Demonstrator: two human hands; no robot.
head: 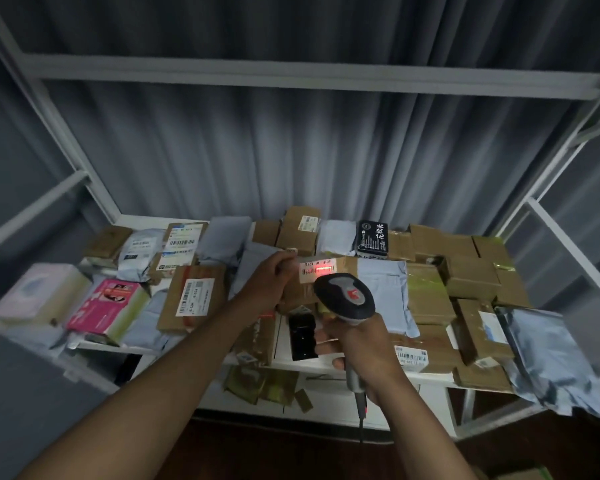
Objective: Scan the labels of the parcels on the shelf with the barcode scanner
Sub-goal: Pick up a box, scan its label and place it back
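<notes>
- Grey pleated curtain (291, 150) hangs across the whole back, dimly lit.
- White metal shelf frame (291, 72) runs over and down both sides.
- Dark wooden floor (274, 452) shows below.

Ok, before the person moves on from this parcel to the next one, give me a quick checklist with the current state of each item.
1. Scanner firmly held: ok, the right hand wraps its handle.
2. Beam on the barcode: ok, a red line lies across the white label.
3. Parcel steadied: ok, the left hand grips the left end of the cardboard box that carries the label.
4. Read registered: cannot tell, no display or indicator shows it.
5. Next label readable: ok, the brown parcel to the left lies with its barcode face up.
6. Scanner cable free: cannot tell, it drops below the handle out of clear view.
</notes>
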